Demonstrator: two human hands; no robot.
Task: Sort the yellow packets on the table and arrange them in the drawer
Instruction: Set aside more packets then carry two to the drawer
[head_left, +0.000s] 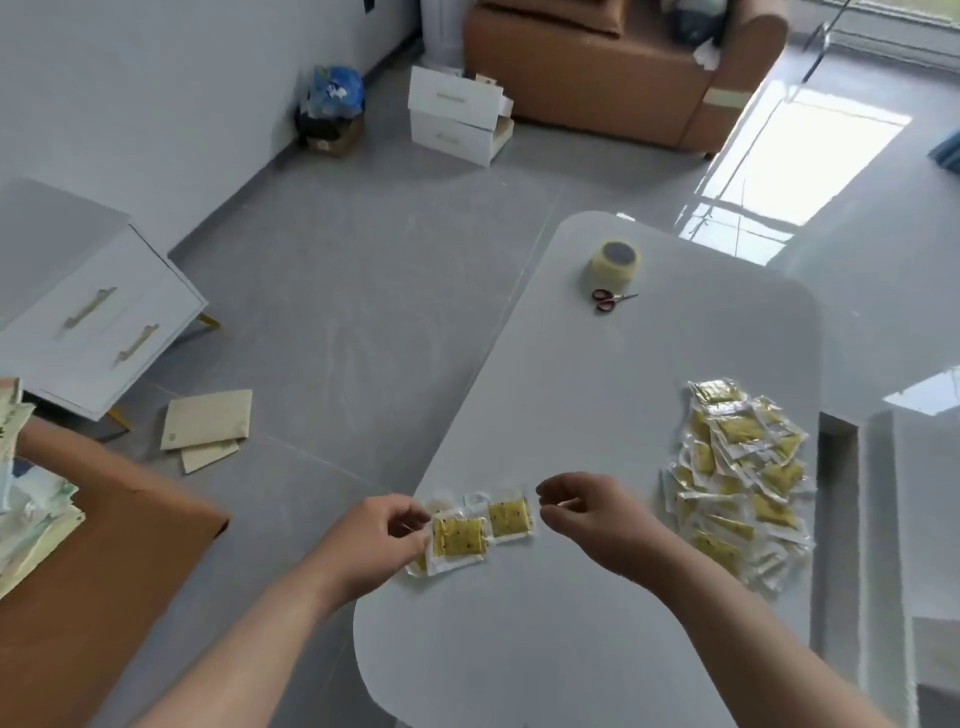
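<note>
A big loose heap of yellow packets lies on the right side of the grey table. Near the table's left edge a small set of packets is laid out: one packet overlaps others, and a second packet lies just right of it. My left hand pinches the left edge of the overlapping packet. My right hand hovers just right of the second packet, fingers curled and apart, holding nothing. A white drawer cabinet with both drawers closed stands on the floor at the left.
A tape roll and red-handled scissors lie at the table's far end. Beige envelopes lie on the floor. A brown surface with stacked papers is at the left. Two loose white drawers and a brown sofa stand far back.
</note>
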